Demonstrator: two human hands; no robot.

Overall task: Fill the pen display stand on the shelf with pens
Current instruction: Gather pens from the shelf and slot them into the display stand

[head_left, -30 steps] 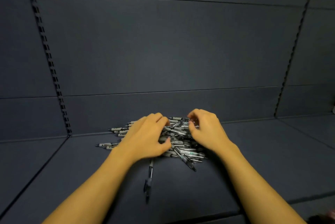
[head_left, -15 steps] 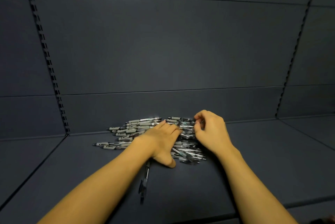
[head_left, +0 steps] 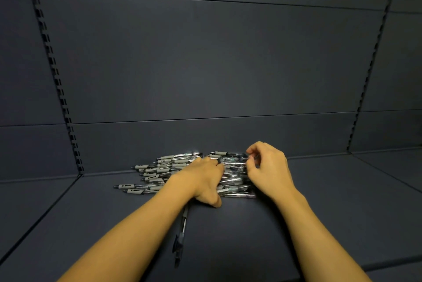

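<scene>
Pens [head_left: 159, 171] lie heaped on the shelf [head_left: 331, 201], near the back panel [head_left: 205, 65]. Left hand [head_left: 201, 181] rests on the heap's middle; right hand [head_left: 269, 170] sits at its right end. One pen [head_left: 182, 227] lies apart, before the heap.

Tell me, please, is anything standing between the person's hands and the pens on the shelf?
Nothing visible does. The left hand already rests on the pile of pens, and the right hand pinches at the pile's far right end. One stray pen lies apart, nearer the camera.
</scene>
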